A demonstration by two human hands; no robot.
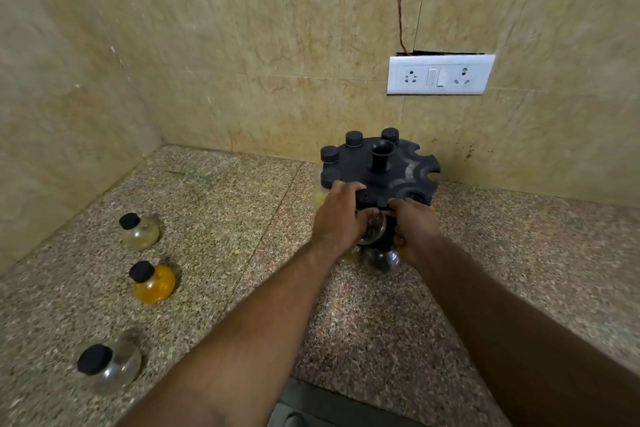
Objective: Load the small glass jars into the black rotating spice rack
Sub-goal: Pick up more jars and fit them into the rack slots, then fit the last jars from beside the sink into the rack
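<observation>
The black rotating spice rack (398,172) stands on the granite counter near the back wall, with several black-capped jars seated along its left rim and empty notches on its right. My left hand (337,215) and my right hand (414,225) meet at the rack's front edge, both around a clear glass jar (375,229) at a front notch. Another clear jar (381,260) hangs lower in the rack beneath it. Three loose jars stand at the left: a pale one (140,230), a yellow-filled one (152,282) and a clear one (109,366).
The speckled granite counter (242,253) ends in tiled walls at the left and back, forming a corner. A white socket plate (440,74) with a thin wire above it sits on the back wall. The counter's front edge runs at the bottom right.
</observation>
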